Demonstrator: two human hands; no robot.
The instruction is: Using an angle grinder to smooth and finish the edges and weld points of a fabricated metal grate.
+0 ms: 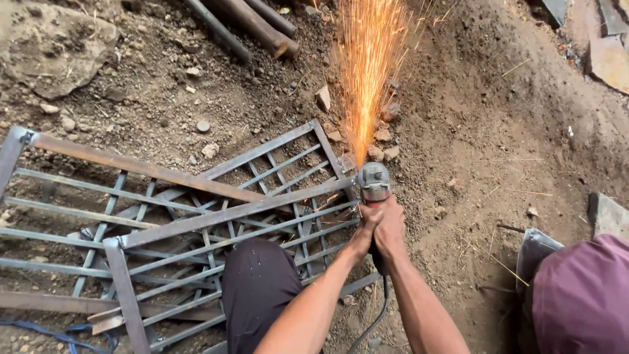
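Observation:
Both my hands grip an angle grinder [373, 182] at the right end of a metal bar frame [196, 223] lying on the dirt. My left hand [364, 231] and my right hand [393, 226] wrap the grinder's body just behind its grey head. The disc touches the frame's right edge, and a plume of orange sparks [367, 72] shoots away from me. My dark-trousered knee [257, 282] rests over the frame's near side. The grinder's black cable [375, 321] hangs down between my forearms.
Rusty pipes [255, 23] lie at the top. A large rock [52, 42] sits top left, small stones around the frame. Another person in maroon cloth [583, 295] crouches at the right, by a metal sheet [534, 252]. A blue cord [59, 334] runs bottom left.

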